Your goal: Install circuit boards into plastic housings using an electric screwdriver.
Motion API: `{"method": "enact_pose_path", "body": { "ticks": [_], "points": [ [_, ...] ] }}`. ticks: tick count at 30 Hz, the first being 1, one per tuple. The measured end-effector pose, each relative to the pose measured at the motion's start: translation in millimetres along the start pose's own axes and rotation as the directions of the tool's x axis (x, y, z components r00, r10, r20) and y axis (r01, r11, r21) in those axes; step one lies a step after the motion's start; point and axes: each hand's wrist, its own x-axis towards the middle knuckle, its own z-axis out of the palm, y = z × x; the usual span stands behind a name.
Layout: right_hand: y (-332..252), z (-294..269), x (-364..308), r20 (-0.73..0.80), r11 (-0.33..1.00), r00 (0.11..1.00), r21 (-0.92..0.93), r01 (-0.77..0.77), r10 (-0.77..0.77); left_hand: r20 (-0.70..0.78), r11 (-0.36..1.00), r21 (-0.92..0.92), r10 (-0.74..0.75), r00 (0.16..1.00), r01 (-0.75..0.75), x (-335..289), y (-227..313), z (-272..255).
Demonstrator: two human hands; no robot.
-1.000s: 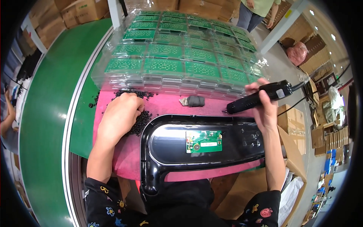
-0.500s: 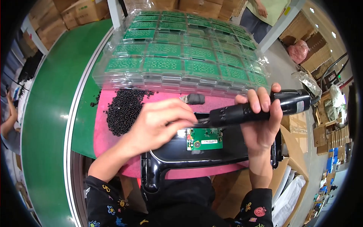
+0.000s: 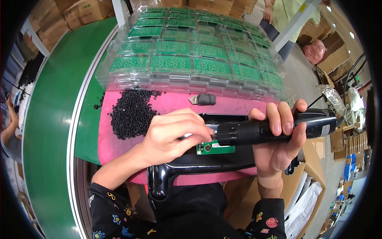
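My right hand (image 3: pixel 280 139) grips a black electric screwdriver (image 3: pixel 246 132), held level with its tip toward the left. At that tip, my left hand (image 3: pixel 171 133) has its thumb and fingers pinched together; whatever is between them is too small and covered to make out. Below both hands lies a glossy black plastic housing (image 3: pixel 191 164). A green circuit board (image 3: pixel 219 150) sits in it, partly hidden by the screwdriver and my left fingers. Left of the housing, a heap of small black screws (image 3: pixel 133 115) rests on the pink mat (image 3: pixel 171 102).
Clear plastic trays of green circuit boards (image 3: pixel 171 63) are stacked behind the mat. A black-wrapped piece (image 3: pixel 206 99) lies before them. A green conveyor belt (image 3: pixel 49 119) runs at left. An opened carton (image 3: pixel 308 175) stands at right. Another person (image 3: pixel 292 16) stands at the far right.
The screwdriver and my right hand have shifted slightly right and down. My left fingers have come to its tip, and the tool now covers more of the circuit board.
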Motion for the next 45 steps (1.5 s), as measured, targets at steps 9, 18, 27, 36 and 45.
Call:
{"method": "enact_pose_path", "body": {
  "ticks": [9, 18, 27, 36, 45],
  "points": [
    [-6, 1, -3, 0.013, 0.996, 1.000, -0.085, 0.025, -0.024, 0.050, 0.988, 0.060, 0.142, 0.989, -0.145, 3, -1, 3],
    [-16, 7, -14, 0.085, 0.977, 0.994, -0.196, 0.087, -0.071, 0.084, 0.977, 0.211, 0.006, 0.996, -0.023, -1, 5, 4],
    [-21, 12, -24, 0.202, 0.960, 0.979, -0.274, 0.060, -0.004, 0.154, 0.981, 0.179, 0.044, 0.987, -0.072, 3, 5, 10],
    [-20, 3, -29, 0.342, 0.980, 0.936, -0.143, 0.142, -0.085, 0.217, 0.958, 0.193, 0.167, 0.962, -0.210, 1, 3, 13],
    [-33, -1, -20, 0.038, 0.819, 0.986, -0.553, 0.154, -0.160, 0.161, 0.959, 0.285, -0.049, 0.986, 0.001, -2, 4, 3]
  ]
}}
